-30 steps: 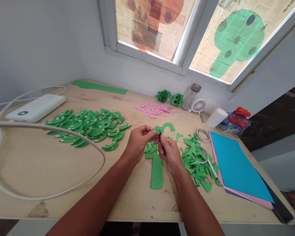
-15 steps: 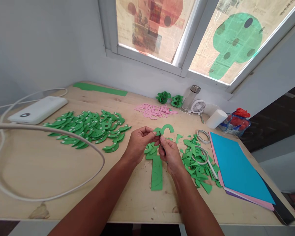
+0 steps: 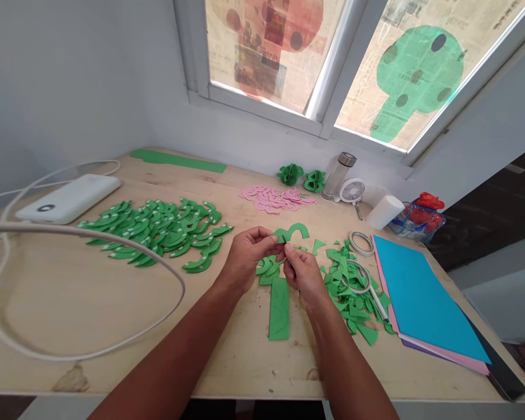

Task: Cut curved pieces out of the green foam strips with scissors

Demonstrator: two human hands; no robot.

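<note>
My left hand (image 3: 249, 256) pinches a curved green paper piece (image 3: 298, 230) at its left end, over the middle of the table. Closed round a small dark tool (image 3: 290, 268), probably scissors, is my right hand (image 3: 305, 273); its tip touches the paper and the handles are mostly hidden by the fingers. Beneath the hands lie several green cut pieces (image 3: 268, 269) and a green rectangular strip (image 3: 279, 309) with curved lines on it. Green scraps (image 3: 354, 291) are heaped to the right, partly under a magnifying glass (image 3: 378, 300).
Green curved pieces (image 3: 157, 230) and a white power bank (image 3: 70, 198) lie left, with a white cable (image 3: 114, 350) looping across. Pink pieces (image 3: 275, 198), a bottle (image 3: 336, 175) and a small fan (image 3: 352, 190) stand behind. Blue paper (image 3: 429, 297) and a tape roll (image 3: 361, 243) are right.
</note>
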